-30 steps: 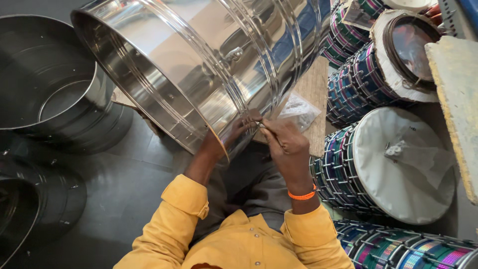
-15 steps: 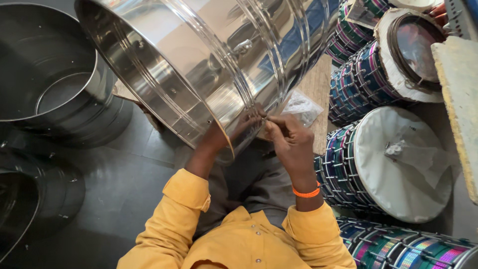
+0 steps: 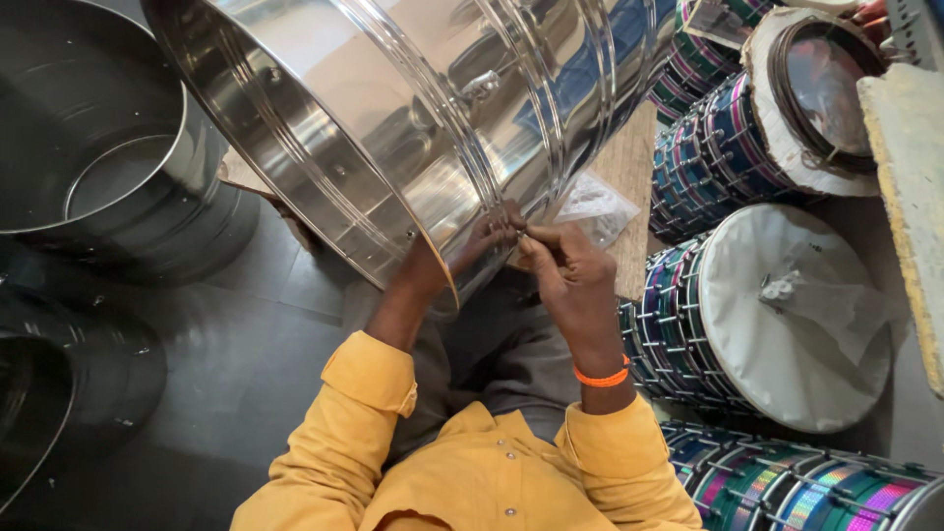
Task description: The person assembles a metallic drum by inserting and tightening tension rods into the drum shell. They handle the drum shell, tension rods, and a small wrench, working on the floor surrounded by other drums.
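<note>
A large shiny steel drum shell point(image 3: 393, 128) lies tilted across my lap, its open end toward the left. My left hand point(image 3: 472, 246) reaches under its rim and presses against the shell's outer wall, fingers curled near a small fitting. My right hand point(image 3: 565, 270), with an orange band at the wrist, pinches a thin small tool or screw against the same spot on the shell. Both hands touch each other at the fingertips. What exactly lies between the fingers is too small to tell.
Two more steel shells point(image 3: 88, 177) stand at the left on the dark floor. Finished drums with coloured sides and white heads point(image 3: 787, 315) are stacked at the right. A clear plastic bag point(image 3: 595, 206) lies on a wooden board point(image 3: 629, 167). A pale slab edge point(image 3: 910, 197) runs along the far right.
The view has shifted a little; the shell and both hands sit slightly further right and lower. My hands stay at the same spot on the shell.
</note>
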